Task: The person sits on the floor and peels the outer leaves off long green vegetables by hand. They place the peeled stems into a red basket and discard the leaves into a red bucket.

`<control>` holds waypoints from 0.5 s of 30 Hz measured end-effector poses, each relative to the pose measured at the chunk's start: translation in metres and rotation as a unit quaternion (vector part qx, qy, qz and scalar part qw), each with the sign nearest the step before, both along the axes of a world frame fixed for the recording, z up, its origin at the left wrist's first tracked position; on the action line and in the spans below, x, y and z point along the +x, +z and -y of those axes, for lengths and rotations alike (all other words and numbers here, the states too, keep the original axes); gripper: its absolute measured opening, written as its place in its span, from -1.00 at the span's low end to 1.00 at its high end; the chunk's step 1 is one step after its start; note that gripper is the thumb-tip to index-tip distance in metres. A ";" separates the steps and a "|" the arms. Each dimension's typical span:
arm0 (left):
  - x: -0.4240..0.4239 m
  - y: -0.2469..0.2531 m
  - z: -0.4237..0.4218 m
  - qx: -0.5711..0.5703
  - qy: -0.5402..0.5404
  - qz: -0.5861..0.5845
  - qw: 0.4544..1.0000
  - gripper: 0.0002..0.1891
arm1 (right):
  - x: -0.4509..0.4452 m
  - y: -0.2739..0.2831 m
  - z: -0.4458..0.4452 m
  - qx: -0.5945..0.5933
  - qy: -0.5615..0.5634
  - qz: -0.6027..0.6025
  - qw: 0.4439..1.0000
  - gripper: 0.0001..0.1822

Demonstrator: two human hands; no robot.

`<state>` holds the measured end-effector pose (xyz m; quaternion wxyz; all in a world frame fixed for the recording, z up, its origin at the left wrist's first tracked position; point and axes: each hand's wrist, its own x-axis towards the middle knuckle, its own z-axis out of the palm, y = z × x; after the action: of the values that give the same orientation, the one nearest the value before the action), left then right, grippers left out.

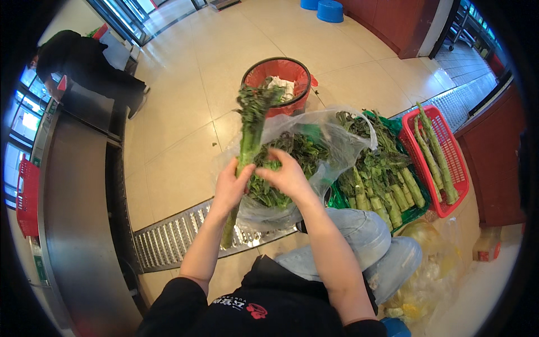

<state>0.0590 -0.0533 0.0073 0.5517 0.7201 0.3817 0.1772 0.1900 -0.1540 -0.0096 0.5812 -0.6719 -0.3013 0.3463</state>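
My left hand [230, 185] is closed around a long green stem vegetable, probably celtuce [249, 143], its dark leafy top pointing away from me. Beside it, my right hand [286, 175] has its fingers apart, thumb close to the stalk. Below both hands lies a clear plastic bag [269, 219] with loose green leaves [271, 191] inside. To the right, a green crate [423, 210] holds several leafy celtuce stalks [381, 206]. A red plastic basket [463, 168] beyond it contains a few bare stalks [440, 156].
A red-lined bin [286, 110] with scraps stands ahead. A metal drain grate [168, 242] crosses the tiled floor. Stainless counters [84, 202] line the left, where a person in dark clothes [84, 63] bends over. Plastic bags [425, 269] lie at right by my knees [366, 236].
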 end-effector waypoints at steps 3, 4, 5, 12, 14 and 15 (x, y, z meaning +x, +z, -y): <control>0.003 0.009 0.026 0.318 -0.051 -0.086 0.943 -0.67 | 0.007 0.021 -0.002 0.160 -0.083 -0.160 0.970 -0.54; 0.005 0.008 0.032 0.318 -0.045 -0.116 0.940 -0.63 | 0.010 0.024 -0.002 0.175 -0.107 -0.179 0.962 -0.61; 0.004 0.006 0.035 0.319 -0.044 -0.114 0.940 -0.63 | 0.011 0.030 0.003 0.169 -0.102 -0.218 0.956 -0.70; 0.008 -0.002 0.040 0.243 -0.088 -0.014 0.966 -0.65 | 0.007 0.036 0.008 0.290 -0.129 -0.312 0.895 -0.78; 0.008 -0.006 0.036 0.210 -0.092 0.022 0.973 -0.68 | 0.005 0.038 0.007 0.318 -0.142 -0.328 0.878 -0.79; 0.011 -0.002 0.037 0.196 -0.091 0.014 0.976 -0.69 | 0.005 0.037 0.007 0.328 -0.148 -0.330 0.873 -0.80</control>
<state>0.0698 -0.0907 0.0057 0.4188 0.8435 0.2644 0.2078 0.1950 -0.1606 0.0277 0.8781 -0.3264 -0.0858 0.3391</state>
